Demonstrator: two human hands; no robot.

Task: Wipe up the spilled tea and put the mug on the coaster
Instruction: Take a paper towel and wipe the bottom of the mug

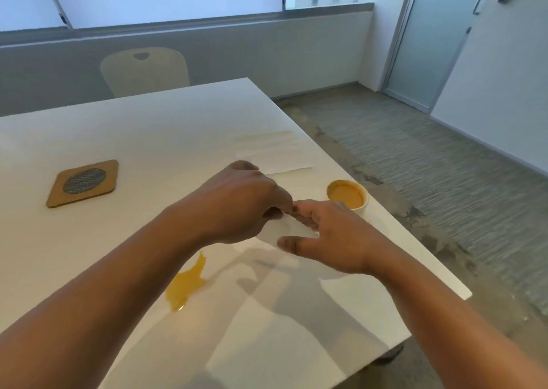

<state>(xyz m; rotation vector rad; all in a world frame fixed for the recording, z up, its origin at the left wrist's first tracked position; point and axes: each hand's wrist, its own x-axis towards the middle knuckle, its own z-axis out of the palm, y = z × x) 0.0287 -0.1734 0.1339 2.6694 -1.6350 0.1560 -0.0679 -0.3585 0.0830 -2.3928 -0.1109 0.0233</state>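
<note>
An orange-yellow tea puddle (185, 286) lies on the white table (148, 139), below my left forearm. Both hands meet over the table's middle on a white paper tissue (292, 230). My left hand (240, 201) pinches its upper edge with curled fingers. My right hand (329, 237) holds the tissue from the right, thumb stretched out beneath it. A white mug (348, 197) full of tea stands just beyond my right hand, close to the table's right edge. The square cork coaster (84, 182) with a dark mesh oval lies at the far left.
More white tissues (274, 152) lie flat on the table beyond my hands. A pale chair (145, 71) stands at the table's far side. The table's right edge drops to grey carpet (430, 166). A glass door (430, 38) is at the back right.
</note>
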